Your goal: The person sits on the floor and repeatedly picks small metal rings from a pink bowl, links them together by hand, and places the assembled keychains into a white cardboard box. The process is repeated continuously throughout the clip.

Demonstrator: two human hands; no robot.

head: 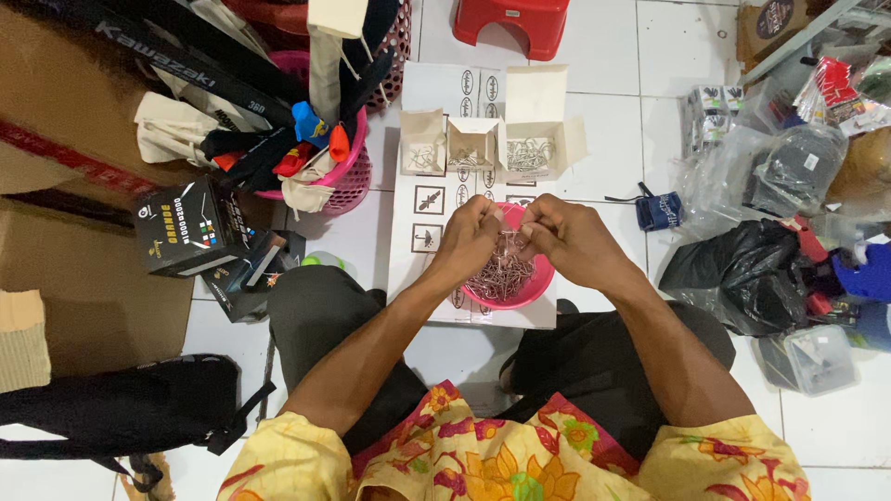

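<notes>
I saw both hands meet over the pink bowl (536,278), knuckles nearly touching. The left hand (467,239) had its fingers curled inward, the thumb and forefinger pinched close on a small bunch of thin metal hooks (509,243). The right hand (566,237) mirrored it, fingertips drawn tight on the same little tangle from the other side. Neither hand was spread; the gap between thumb and fingers was slight, just wide enough for the wire pieces. How many hooks sat in the pinch I could not tell, as they were too fine and bunched.

Directly below the fingertips lay the one bowl, holding a heap of the same hooks, too many and too tangled to count. The bowl rested on a white cardboard sheet (422,199) printed with small dark emblems.

Just beyond the fingertips, farther from the person, stood three small open cardboard boxes (474,144) in a row, each with wire pieces inside; the one beyond the right hand was the largest, with its lid raised.

Out past the left hand I noted one pink basket (345,181) stuffed with cloth items and one black carton (190,227). Well beyond the boxes stood one red stool (512,23). Off to the side of the right hand lay a black plastic bag (742,269).
</notes>
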